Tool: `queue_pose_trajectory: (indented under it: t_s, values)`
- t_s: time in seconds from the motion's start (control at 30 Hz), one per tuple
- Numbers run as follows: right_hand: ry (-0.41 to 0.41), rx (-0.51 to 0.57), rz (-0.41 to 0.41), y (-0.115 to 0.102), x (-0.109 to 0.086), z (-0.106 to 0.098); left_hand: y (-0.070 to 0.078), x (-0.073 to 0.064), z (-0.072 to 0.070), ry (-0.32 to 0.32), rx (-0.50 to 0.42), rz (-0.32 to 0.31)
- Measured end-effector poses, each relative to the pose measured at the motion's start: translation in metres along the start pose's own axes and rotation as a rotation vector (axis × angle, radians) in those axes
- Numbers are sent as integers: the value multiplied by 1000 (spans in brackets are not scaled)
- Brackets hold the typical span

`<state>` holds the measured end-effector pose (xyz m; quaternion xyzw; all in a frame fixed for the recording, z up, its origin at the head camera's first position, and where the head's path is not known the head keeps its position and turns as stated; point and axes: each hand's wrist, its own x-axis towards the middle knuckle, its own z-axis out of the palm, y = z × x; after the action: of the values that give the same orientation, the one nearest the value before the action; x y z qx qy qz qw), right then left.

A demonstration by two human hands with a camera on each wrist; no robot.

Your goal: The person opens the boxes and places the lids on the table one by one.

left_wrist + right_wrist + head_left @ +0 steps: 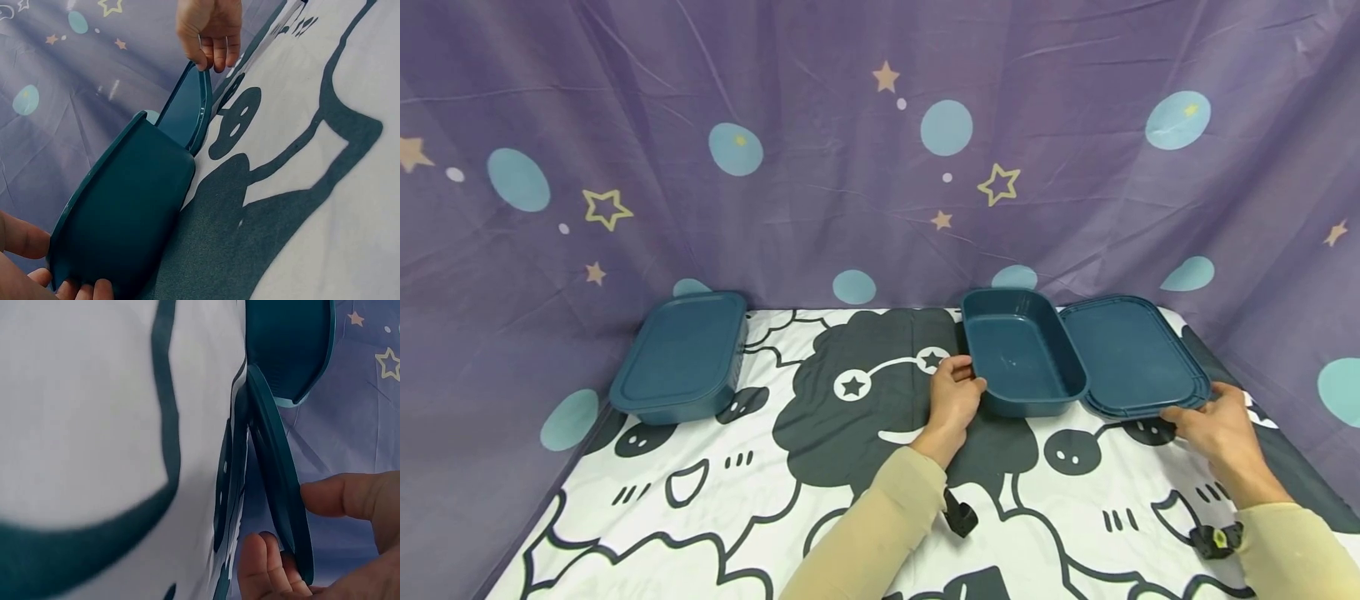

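Observation:
A teal rectangular container (1021, 354) without its lid stands at the right of the table. My left hand (957, 404) is at its near left corner, thumb at the rim and fingers low on the outer wall in the left wrist view. Right of it lies a matching lid (1135, 354), its left edge against the container. My right hand (1217, 425) pinches the lid's near right corner, thumb on top and fingers beneath. In the right wrist view the lid (281, 462) slopes, with the held end raised off the cloth.
A second teal container with its lid on (681, 354) stands at the far left. A white cloth (700, 533) with dark cartoon shapes covers the table. Behind it hangs a purple curtain (820, 167) with stars and blue dots.

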<state>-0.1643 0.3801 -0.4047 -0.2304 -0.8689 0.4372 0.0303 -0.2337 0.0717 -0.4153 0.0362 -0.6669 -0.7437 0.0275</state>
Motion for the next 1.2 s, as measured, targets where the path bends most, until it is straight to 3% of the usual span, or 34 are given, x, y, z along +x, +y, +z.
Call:
queue_pose_trajectory:
  t_s: [0.37, 0.67, 0.9, 1.2]
  values:
    - [-29, -52, 10, 3, 6, -5, -1, -1, 1, 3, 2, -10]
    - [-66, -86, -29, 7, 10, -8, -1, 0, -1, -2, 1, -10]
    - [-104, -10, -1, 7, 14, -7, 0, -1, -2, -5, 3, -16]
    - [-147, -8, 28, 8, 18, -11, 0, -1, 0, 8, 6, -15]
